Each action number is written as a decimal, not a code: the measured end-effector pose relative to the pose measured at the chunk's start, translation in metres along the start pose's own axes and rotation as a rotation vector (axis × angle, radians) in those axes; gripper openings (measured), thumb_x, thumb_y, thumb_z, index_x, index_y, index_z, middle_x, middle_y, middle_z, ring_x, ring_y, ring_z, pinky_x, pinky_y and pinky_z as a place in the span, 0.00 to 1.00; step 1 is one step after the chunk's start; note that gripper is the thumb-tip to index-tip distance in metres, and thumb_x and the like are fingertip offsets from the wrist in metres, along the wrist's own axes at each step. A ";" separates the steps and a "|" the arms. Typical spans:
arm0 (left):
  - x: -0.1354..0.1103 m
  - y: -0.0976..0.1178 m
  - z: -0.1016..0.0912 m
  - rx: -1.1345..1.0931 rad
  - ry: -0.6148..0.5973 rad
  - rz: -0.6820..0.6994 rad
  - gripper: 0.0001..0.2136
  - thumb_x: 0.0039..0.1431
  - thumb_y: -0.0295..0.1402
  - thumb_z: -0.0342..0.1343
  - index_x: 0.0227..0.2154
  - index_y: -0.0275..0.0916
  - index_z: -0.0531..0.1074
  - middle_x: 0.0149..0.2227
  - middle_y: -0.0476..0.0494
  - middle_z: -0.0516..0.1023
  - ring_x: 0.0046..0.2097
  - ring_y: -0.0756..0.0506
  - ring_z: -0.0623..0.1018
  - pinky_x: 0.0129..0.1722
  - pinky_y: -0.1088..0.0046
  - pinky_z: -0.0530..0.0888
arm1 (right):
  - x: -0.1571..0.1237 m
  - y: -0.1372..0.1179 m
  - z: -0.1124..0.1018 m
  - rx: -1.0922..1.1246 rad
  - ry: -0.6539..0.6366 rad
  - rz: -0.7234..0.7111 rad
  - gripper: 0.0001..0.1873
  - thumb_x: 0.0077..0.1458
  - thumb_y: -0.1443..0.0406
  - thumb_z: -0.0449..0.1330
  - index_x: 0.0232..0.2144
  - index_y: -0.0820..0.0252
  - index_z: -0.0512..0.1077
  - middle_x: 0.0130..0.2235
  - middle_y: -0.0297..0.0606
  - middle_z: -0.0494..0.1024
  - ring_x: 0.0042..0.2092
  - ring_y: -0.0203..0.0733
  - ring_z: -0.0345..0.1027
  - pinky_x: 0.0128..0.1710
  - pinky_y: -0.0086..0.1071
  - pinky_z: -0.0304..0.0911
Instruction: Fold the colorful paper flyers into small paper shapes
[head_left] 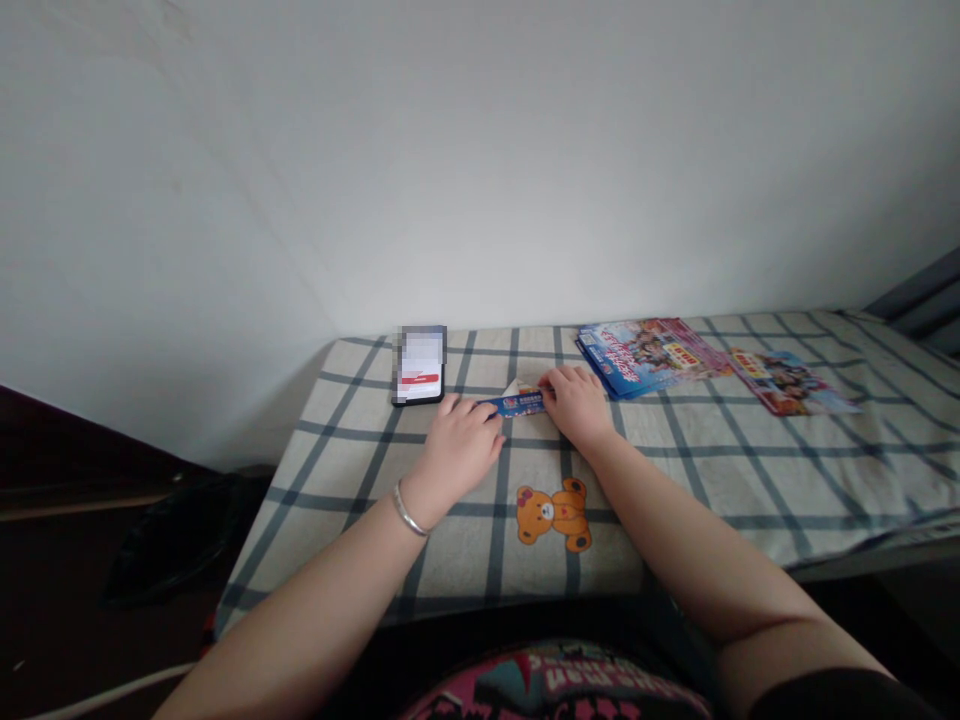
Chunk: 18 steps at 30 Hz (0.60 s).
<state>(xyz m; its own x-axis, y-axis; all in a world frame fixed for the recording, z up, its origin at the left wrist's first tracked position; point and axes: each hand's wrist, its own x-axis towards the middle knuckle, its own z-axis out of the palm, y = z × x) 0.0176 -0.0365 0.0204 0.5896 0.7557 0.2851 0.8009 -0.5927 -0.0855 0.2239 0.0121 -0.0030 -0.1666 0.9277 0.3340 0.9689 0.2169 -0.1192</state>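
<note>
A folded leaflet (520, 403), blue with white print, lies on the checked cloth between my hands. A small pale triangular flap stands up along its far edge. My left hand (463, 438), with a silver bracelet at the wrist, grips its left end with the fingers bent. On the right end, my right hand (576, 408) presses down with curled fingers, hiding that end. Just beyond my left hand rests a phone (421, 365) with a lit screen, partly blurred out.
Right of my right hand lies a stack of colourful leaflets (637, 358), with another leaflet (793, 382) farther right. The checked tablecloth (375, 480) carries a printed bear (553, 515). A white wall (480, 160) rises behind the table. A black plastic bag (176, 540) is low on the left.
</note>
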 end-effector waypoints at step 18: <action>-0.006 -0.008 0.000 0.025 0.019 -0.084 0.12 0.63 0.32 0.49 0.30 0.36 0.76 0.33 0.40 0.75 0.38 0.41 0.74 0.38 0.61 0.68 | -0.019 -0.012 -0.021 0.041 -0.108 -0.532 0.14 0.64 0.65 0.52 0.46 0.52 0.75 0.46 0.38 0.76 0.49 0.46 0.61 0.48 0.39 0.54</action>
<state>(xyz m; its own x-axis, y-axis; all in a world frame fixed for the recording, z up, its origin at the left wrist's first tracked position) 0.0082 -0.0362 0.0193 0.5181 0.7970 0.3104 0.8501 -0.5197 -0.0845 0.2190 -0.0148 0.0117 -0.6522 0.7120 0.2602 0.7379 0.6750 0.0025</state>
